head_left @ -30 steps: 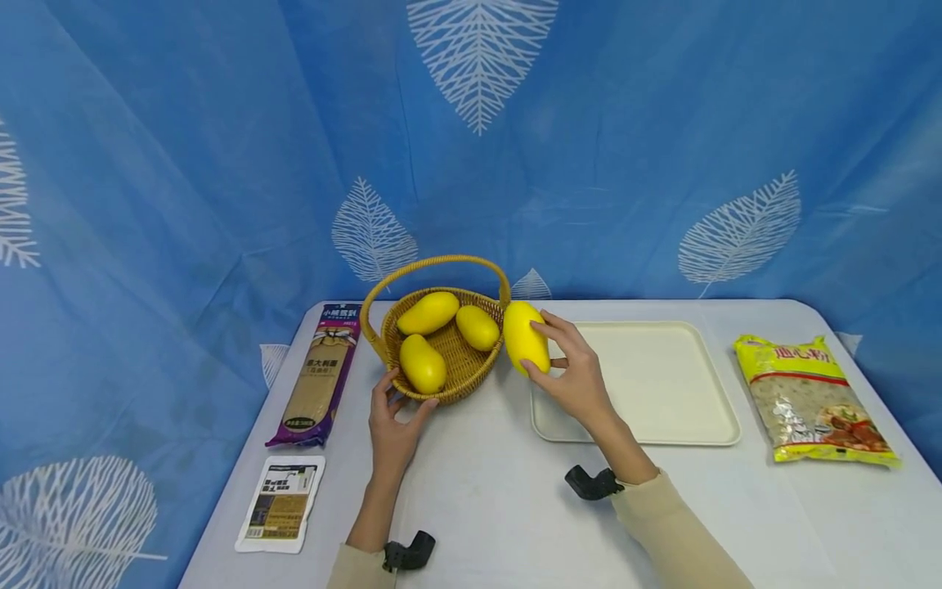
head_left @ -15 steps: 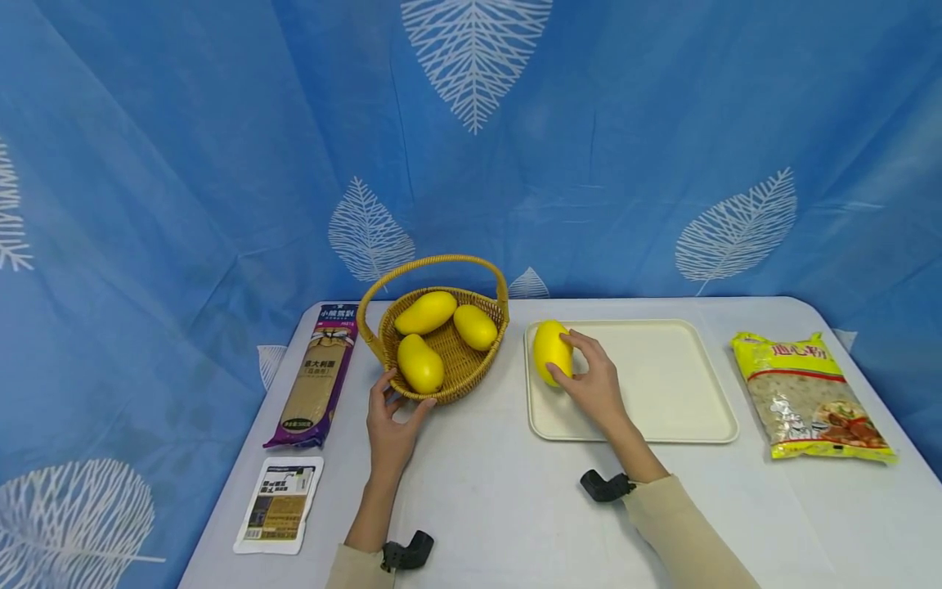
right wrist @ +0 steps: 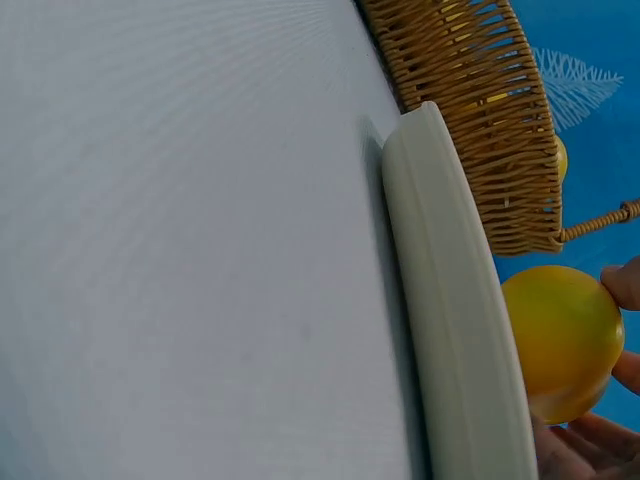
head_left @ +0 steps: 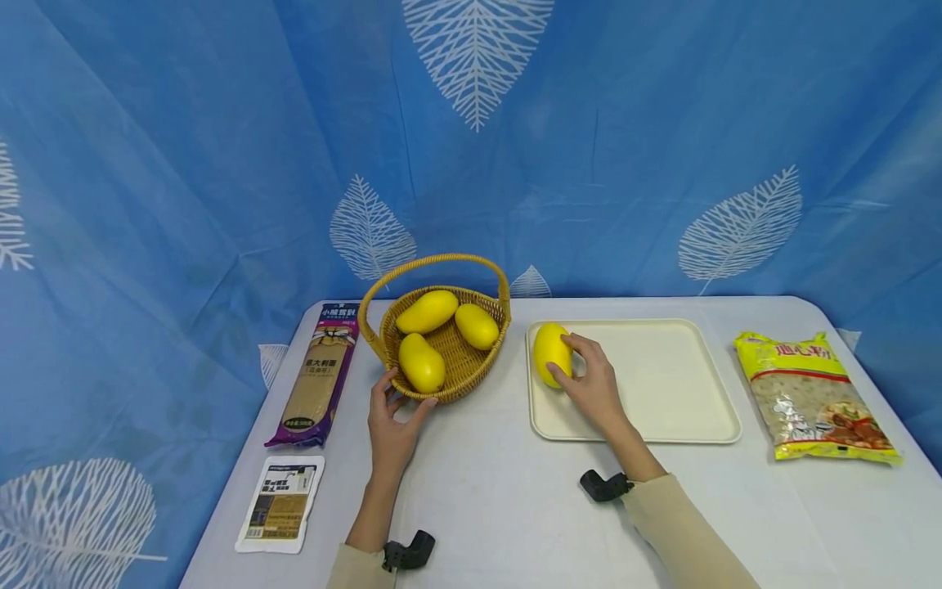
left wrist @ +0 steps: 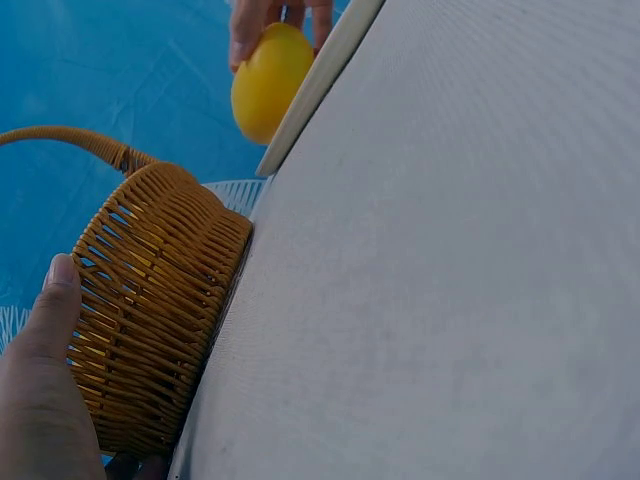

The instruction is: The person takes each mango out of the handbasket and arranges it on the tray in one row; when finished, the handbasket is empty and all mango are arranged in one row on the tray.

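With thumb and fingers, my right hand [head_left: 594, 384] holds a yellow mango [head_left: 550, 353] at the left end of a cream tray [head_left: 662, 425]. In the right wrist view the mango [right wrist: 562, 340] shows just past the tray's wall, fingers around its far side. My left hand [head_left: 393, 429] grips the near left rim of a wicker basket [head_left: 471, 380] with a tall handle. Inside the basket lie three more mangoes, one of them a mango [head_left: 422, 364] close to that hand. The left wrist view shows the thumb [left wrist: 50, 320] against the woven side.
A purple noodle pack [head_left: 316, 376] lies left of the basket, with a small white-edged pouch [head_left: 281, 503] nearer the front. Right of the tray is a yellow bag [head_left: 813, 401]. A blue leaf-patterned curtain [head_left: 574, 164] hangs behind the white table [head_left: 486, 499].
My right hand has carried the mango from beside the basket's right rim rightward and down to the tray's left end. The left hand has stayed on the basket.
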`<state>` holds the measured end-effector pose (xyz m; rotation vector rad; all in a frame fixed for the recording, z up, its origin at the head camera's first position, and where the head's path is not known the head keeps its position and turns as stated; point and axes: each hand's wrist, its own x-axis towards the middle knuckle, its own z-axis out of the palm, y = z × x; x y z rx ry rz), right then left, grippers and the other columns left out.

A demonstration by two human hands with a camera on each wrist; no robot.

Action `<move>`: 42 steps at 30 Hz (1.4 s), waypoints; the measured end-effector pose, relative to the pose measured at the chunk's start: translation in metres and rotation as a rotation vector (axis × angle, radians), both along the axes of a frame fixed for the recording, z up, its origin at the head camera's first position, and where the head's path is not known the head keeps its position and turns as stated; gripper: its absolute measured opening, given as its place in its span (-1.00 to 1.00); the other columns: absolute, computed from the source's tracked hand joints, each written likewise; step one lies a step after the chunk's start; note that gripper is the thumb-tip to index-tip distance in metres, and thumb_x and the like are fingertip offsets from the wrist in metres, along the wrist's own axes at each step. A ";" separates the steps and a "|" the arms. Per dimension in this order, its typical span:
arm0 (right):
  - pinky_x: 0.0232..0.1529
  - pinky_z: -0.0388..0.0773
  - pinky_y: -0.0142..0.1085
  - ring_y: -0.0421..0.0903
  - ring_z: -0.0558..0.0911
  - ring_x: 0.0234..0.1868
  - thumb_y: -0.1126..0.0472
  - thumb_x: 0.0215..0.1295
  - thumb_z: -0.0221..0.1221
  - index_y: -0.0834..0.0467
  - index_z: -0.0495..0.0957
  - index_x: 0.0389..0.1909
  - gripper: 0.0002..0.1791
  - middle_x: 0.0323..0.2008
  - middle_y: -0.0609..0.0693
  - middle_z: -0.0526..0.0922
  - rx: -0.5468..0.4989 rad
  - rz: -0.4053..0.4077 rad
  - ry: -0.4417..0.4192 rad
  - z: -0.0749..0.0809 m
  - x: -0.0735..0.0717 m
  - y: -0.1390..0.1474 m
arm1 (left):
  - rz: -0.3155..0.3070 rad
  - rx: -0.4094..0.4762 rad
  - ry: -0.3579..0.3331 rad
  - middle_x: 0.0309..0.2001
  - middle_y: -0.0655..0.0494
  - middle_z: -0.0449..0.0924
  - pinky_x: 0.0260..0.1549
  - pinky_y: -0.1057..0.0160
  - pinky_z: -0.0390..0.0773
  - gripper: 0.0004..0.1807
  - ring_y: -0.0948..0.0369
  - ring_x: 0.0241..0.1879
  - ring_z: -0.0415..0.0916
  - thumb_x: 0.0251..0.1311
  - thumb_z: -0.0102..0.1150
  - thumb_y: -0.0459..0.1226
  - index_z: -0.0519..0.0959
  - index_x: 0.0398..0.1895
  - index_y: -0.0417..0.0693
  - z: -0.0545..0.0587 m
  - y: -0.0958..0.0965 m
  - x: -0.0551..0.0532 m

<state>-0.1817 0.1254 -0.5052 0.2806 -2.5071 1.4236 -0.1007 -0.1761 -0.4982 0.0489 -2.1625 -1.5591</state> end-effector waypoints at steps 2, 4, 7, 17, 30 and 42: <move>0.25 0.50 0.02 0.23 0.45 0.26 0.24 0.16 0.38 0.30 0.45 0.20 -0.41 0.21 0.28 0.43 0.009 -0.006 0.000 0.000 0.001 0.001 | 0.001 0.000 -0.001 0.29 -0.38 0.28 0.14 -0.21 0.48 -0.19 -0.26 0.19 0.38 0.02 0.46 -0.36 0.25 0.31 -0.40 0.000 0.000 0.000; 0.10 0.61 0.01 0.22 0.46 0.25 0.23 0.16 0.38 0.29 0.45 0.20 -0.41 0.21 0.27 0.42 0.014 -0.010 -0.007 0.001 0.001 0.002 | 0.005 -0.005 -0.002 0.29 -0.37 0.29 0.15 -0.20 0.48 -0.19 -0.24 0.20 0.38 0.03 0.46 -0.35 0.25 0.31 -0.39 0.000 0.000 0.000; -0.14 0.71 -0.04 0.22 0.47 0.24 0.23 0.17 0.38 0.28 0.44 0.21 -0.41 0.21 0.25 0.42 0.019 -0.011 -0.018 0.001 0.002 0.004 | 0.009 -0.015 0.003 0.28 -0.38 0.29 0.14 -0.20 0.49 -0.19 -0.22 0.21 0.38 0.03 0.46 -0.36 0.24 0.32 -0.39 -0.001 0.000 0.000; -0.21 0.71 -0.10 0.22 0.51 0.19 0.25 0.18 0.37 0.30 0.43 0.21 -0.41 0.17 0.26 0.43 0.027 -0.003 -0.023 0.000 0.004 0.008 | 0.014 -0.020 0.013 0.28 -0.36 0.30 0.11 -0.17 0.50 -0.20 -0.20 0.18 0.39 0.02 0.45 -0.38 0.25 0.32 -0.36 -0.005 -0.001 0.000; -0.24 0.71 -0.12 0.21 0.53 0.15 0.21 0.18 0.37 0.28 0.45 0.20 -0.42 0.15 0.24 0.46 0.060 -0.026 -0.016 -0.004 0.006 0.014 | 0.016 -0.011 -0.005 0.30 -0.34 0.28 0.15 -0.18 0.48 -0.18 -0.23 0.21 0.38 0.02 0.46 -0.38 0.24 0.34 -0.33 -0.017 -0.003 -0.005; -0.24 0.68 -0.29 0.19 0.56 0.14 0.18 0.21 0.35 0.27 0.44 0.21 -0.43 0.16 0.23 0.46 0.104 -0.040 -0.026 -0.001 0.008 0.022 | 0.009 -0.010 0.029 0.27 -0.22 0.33 0.12 0.08 0.57 -0.18 -0.12 0.17 0.43 0.02 0.48 -0.29 0.27 0.34 -0.23 -0.028 -0.006 -0.006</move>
